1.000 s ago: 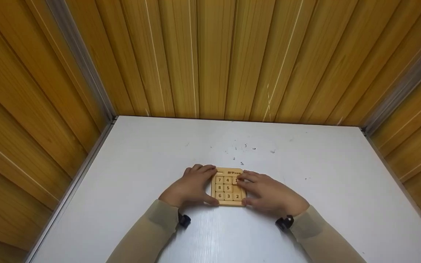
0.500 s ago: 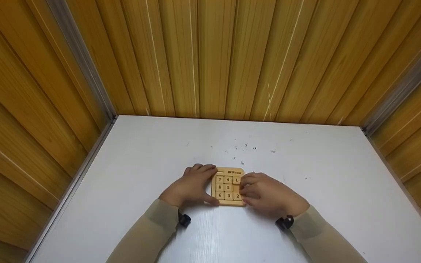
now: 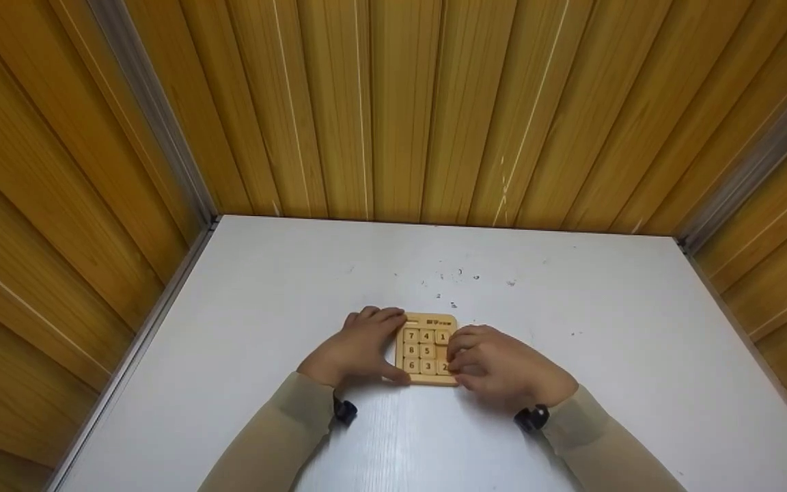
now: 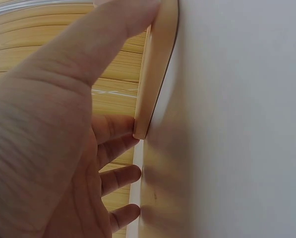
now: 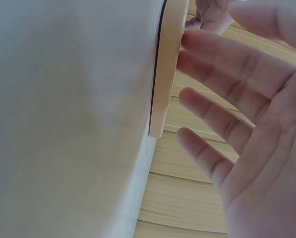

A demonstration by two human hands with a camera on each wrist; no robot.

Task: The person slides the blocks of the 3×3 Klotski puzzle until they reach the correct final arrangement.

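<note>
Tan wood no. puzzle (image 3: 427,350): 7-4-1, 8-5-gap, 6-3-2. Sits midway btwn desk's (image 3: 284,273) L & R edges, well off back edge; wide room there. L hand's (image 3: 354,347) fingers spread, touching puzzle's L corners; R hand's (image 3: 506,361), slightly apart, by tile 2 (image 3: 442,367).

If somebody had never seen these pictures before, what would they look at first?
Probably the pale wooden number puzzle, lying on the white table between two hands. The left hand holds its left edge, and the right hand has fingertips by the tile marked 2. Next might be the bright yellow-brown wall behind the table.
</note>
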